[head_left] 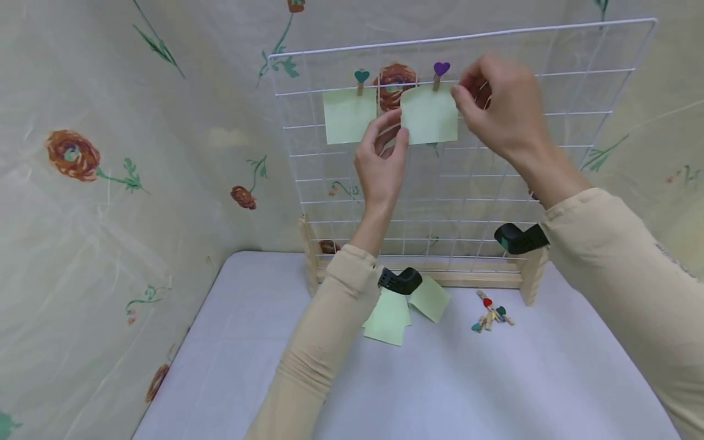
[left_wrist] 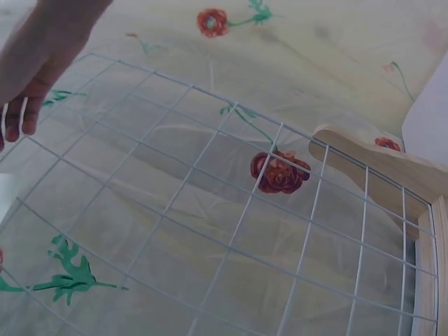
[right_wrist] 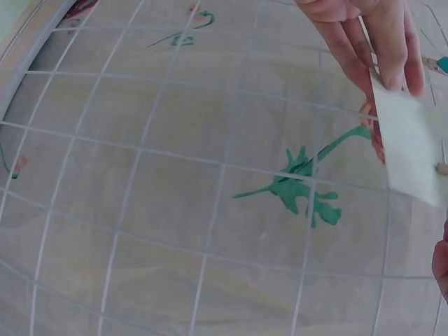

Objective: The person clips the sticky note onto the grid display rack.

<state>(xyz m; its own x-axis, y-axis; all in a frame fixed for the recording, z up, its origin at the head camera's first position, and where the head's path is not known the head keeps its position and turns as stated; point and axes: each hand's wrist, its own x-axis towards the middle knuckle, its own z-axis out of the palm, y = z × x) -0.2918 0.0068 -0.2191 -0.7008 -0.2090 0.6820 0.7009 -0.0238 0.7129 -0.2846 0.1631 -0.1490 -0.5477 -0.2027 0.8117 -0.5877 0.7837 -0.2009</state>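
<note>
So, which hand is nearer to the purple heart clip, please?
Right: the right hand is beside the purple heart clip, to its right; the left hand is farther off, below and to the left.

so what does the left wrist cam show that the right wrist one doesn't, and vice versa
Left wrist only: a curved wooden foot. Right wrist only: a teal-topped clip and the right hand. Both: the wire grid, the flowered backdrop and the left hand; the pale note is clear in the right view, perhaps a sliver in the left.

Pale table [head_left: 264,318] beneath green papers [head_left: 387,327], clothespins [head_left: 488,321] and wood-footed wire rack [head_left: 473,279].
</note>
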